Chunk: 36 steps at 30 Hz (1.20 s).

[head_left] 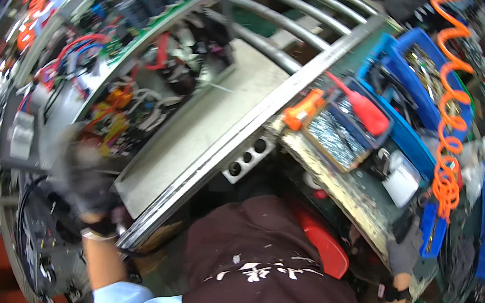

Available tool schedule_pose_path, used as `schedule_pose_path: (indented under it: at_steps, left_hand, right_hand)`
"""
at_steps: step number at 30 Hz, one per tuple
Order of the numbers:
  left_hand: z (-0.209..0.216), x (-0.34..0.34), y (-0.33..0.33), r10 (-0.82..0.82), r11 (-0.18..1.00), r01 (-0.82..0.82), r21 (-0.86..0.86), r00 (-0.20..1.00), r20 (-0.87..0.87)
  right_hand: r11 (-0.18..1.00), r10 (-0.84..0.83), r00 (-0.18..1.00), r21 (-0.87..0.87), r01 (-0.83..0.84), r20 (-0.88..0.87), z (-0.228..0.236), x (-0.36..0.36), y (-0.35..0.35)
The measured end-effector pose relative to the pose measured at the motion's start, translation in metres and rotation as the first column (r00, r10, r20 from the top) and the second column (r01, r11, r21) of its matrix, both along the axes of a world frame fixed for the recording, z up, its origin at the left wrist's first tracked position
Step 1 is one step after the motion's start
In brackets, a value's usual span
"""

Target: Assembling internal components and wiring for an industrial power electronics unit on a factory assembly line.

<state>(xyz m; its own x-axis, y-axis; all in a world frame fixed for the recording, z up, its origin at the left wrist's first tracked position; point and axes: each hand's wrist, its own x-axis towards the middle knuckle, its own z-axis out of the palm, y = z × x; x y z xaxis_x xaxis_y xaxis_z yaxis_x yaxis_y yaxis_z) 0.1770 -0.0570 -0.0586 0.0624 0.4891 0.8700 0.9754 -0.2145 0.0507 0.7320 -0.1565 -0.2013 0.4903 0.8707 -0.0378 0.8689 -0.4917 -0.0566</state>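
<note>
My left hand (89, 177), in a grey glove, is smeared by motion at the near end of a bin of mixed wires and parts (114, 113). Its fingers cannot be made out. On the right, my right hand (404, 246), also grey-gloved, lies at the worn bench edge with its fingers stretched forward. Nothing shows in its grasp. Just beside it is a narrow blue holder (433, 232), near the lower end of an orange coiled hose (450, 148). A white cup-like container (401, 180) stands beyond the fingers.
A metal roller rack (295, 33) and a pale metal tray (213, 117) slant across the middle. On the right bench sit a box of small silvery parts (334, 133), a red-handled tool (370, 113), an orange tool (303, 108) and blue bins (415, 45). A red stool (325, 245) is below.
</note>
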Motion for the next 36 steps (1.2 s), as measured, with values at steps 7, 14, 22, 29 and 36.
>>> schedule_pose_path:
  at_steps: [7,14,22,29,36]
  left_hand:
    - [-0.115,0.056,0.064,0.339,0.682,0.693,-0.232,-0.019,0.941]
    - [-0.154,0.080,0.153,0.150,0.726,0.486,0.486,-0.802,0.578]
    - [-0.133,0.043,0.137,0.295,0.709,0.691,0.145,-0.477,0.828]
    - [-0.141,0.035,0.123,0.419,0.712,0.702,0.003,-0.428,0.801]
    - [-0.154,0.036,0.129,0.290,0.675,0.661,0.328,-0.647,0.705]
  right_hand:
    - [0.844,-0.106,0.060,-0.058,0.533,-0.993,0.013,0.022,-0.025]
    - [0.942,0.235,-0.548,0.050,0.331,-0.802,0.059,-0.162,0.033]
    - [0.856,0.126,-0.239,0.227,-0.464,-0.963,0.051,-0.286,0.162]
    - [0.575,0.369,-0.026,0.250,-0.779,-0.929,0.113,-0.237,0.170]
    - [0.661,0.700,0.382,0.344,-0.668,-0.604,0.097,-0.282,0.214]
